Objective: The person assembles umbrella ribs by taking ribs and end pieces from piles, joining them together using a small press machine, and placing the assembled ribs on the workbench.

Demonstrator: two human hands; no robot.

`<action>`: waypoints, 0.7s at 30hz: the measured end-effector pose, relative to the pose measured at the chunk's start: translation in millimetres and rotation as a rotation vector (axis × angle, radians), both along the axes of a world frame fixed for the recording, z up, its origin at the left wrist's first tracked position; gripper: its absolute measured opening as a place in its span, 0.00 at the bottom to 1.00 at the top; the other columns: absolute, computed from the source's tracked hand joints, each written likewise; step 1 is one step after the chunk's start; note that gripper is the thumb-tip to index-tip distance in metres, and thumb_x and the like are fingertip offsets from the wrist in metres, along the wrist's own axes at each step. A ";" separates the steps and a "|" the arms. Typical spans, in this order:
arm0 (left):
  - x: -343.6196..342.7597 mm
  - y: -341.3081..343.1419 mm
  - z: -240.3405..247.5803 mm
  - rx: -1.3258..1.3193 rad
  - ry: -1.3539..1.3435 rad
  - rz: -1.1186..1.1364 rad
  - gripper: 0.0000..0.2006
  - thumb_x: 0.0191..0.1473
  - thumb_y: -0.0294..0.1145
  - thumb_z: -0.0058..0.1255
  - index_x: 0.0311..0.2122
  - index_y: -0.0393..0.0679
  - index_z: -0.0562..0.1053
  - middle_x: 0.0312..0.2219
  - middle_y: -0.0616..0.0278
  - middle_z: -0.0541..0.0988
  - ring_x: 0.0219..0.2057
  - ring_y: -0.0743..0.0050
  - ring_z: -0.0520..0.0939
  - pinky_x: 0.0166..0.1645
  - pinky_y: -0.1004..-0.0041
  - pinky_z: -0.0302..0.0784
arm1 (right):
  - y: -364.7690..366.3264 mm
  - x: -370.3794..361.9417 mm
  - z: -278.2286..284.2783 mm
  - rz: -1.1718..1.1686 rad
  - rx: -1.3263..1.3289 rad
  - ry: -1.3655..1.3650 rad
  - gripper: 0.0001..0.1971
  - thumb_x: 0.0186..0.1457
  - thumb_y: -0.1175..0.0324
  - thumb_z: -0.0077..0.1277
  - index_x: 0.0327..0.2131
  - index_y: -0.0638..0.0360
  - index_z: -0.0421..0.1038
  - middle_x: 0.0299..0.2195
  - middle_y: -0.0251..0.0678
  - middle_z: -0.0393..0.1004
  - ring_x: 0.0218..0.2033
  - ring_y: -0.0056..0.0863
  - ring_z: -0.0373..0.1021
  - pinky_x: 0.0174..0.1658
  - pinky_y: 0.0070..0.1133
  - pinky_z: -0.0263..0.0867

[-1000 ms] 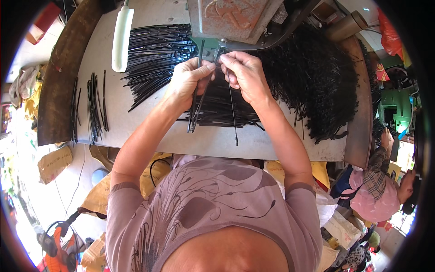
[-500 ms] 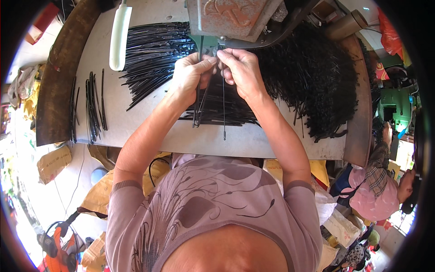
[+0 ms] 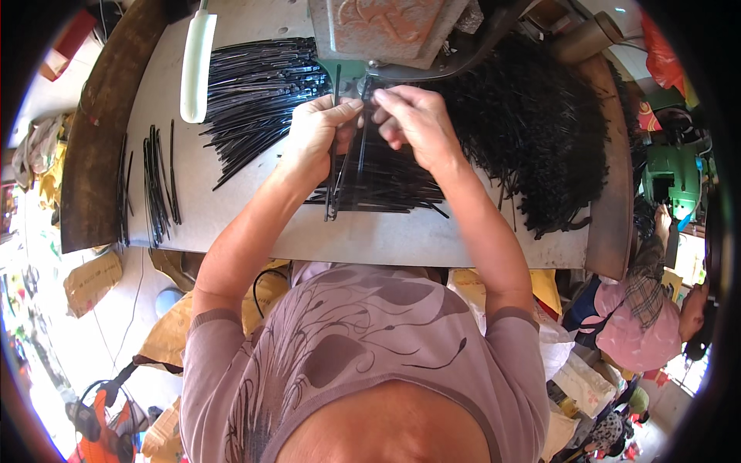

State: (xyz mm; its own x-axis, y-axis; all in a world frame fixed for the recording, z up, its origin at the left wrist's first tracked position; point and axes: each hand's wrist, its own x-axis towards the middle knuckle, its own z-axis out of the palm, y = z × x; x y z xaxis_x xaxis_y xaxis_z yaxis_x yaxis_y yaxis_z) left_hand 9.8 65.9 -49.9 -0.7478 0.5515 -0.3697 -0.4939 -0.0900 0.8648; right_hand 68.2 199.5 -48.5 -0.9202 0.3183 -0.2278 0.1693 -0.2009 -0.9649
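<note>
My left hand (image 3: 315, 133) is closed around a few thin black rods (image 3: 333, 189), which look like umbrella ribs; they hang down past its fingers, and one sticks up above them. Just right of it my right hand (image 3: 415, 123) is raised with curled fingers smeared by motion, so what they hold, if anything, cannot be made out. Between the hands a blurred thin rod (image 3: 363, 147) hangs close to the left fingertips. Both hands are right below the metal machine head (image 3: 386, 31). More black rods (image 3: 378, 185) lie on the table under the hands.
A thick bundle of black rods (image 3: 255, 92) lies left, a large tangled black heap (image 3: 532, 139) right. Several loose rods (image 3: 157, 185) lie at the far left. A white handle (image 3: 199, 69) hangs at upper left. Raised brown boards (image 3: 96, 154) edge the table (image 3: 463, 247). Another person (image 3: 637, 324) sits right.
My right hand has drawn slightly to the right, away from the left. The thin rod that hung beneath it now shows blurred, nearer my left hand. The left hand keeps its rods.
</note>
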 end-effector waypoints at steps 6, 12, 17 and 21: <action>-9.0 -12.4 8.9 0.000 0.000 -0.060 0.05 0.45 0.28 0.49 0.22 0.41 0.68 0.11 0.72 0.64 0.10 0.87 0.58 0.14 0.85 0.51 | 49.8 27.0 14.1 -0.111 0.316 -0.005 0.08 0.48 0.70 0.47 0.28 0.67 0.70 0.18 0.33 0.68 0.13 0.12 0.60 0.13 0.09 0.52; -46.3 -89.3 54.8 -0.678 0.550 -0.324 0.08 0.45 0.33 0.49 0.20 0.42 0.68 0.12 0.71 0.67 0.11 0.91 0.61 0.14 0.87 0.52 | 75.2 51.9 20.8 -0.103 0.415 -0.100 0.07 0.47 0.71 0.48 0.27 0.67 0.70 0.16 0.31 0.67 0.12 0.11 0.58 0.13 0.09 0.51; -54.1 -130.9 33.6 -1.231 1.516 -0.102 0.13 0.43 0.31 0.50 0.34 0.36 0.70 0.27 0.55 0.73 0.26 0.66 0.74 0.32 0.71 0.69 | 65.1 52.3 19.4 0.070 0.877 -0.151 0.07 0.45 0.69 0.49 0.26 0.63 0.71 0.13 0.29 0.66 0.13 0.14 0.60 0.18 0.13 0.55; -27.0 -72.3 29.6 -0.775 1.596 -0.293 0.04 0.42 0.22 0.48 0.27 0.37 0.70 0.22 0.57 0.69 0.24 0.61 0.73 0.29 0.72 0.68 | 40.3 41.9 23.6 0.203 1.411 -0.291 0.08 0.44 0.64 0.48 0.24 0.57 0.71 0.20 0.42 0.71 0.24 0.39 0.69 0.29 0.29 0.64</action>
State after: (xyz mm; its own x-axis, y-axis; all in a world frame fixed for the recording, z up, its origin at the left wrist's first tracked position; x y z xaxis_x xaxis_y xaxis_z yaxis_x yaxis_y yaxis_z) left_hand -17.2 -6.4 -20.2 -0.5241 0.7876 0.3242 0.8490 0.4532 0.2716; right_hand 110.1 239.8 -24.9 -0.9524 0.3039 -0.0246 0.2994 0.9171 -0.2632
